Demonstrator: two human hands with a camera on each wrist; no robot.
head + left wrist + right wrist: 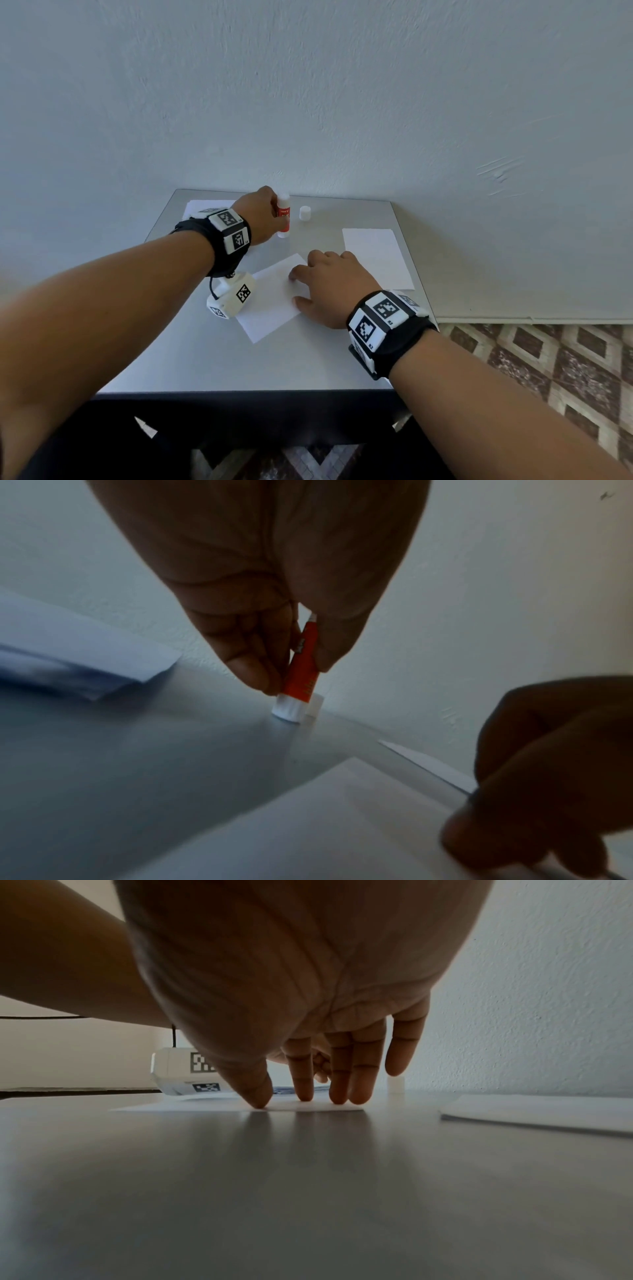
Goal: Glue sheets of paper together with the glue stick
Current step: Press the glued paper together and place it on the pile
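Note:
A red and white glue stick [283,215] stands upright near the table's far edge, its white base [287,710] at the tabletop. My left hand [274,219] pinches its red barrel [303,669] between thumb and fingers. The white cap [305,213] stands on its own just to the right of it. A white sheet [270,305] lies at an angle in the middle of the table. My right hand [308,284] presses straight fingertips [337,1096] and thumb on that sheet's [192,1107] right part.
A second white sheet [376,257] lies at the right side of the grey table [239,363], and a paper stack [202,207] sits at the far left corner. A pale wall rises right behind the table. The patterned floor [548,377] shows at the right.

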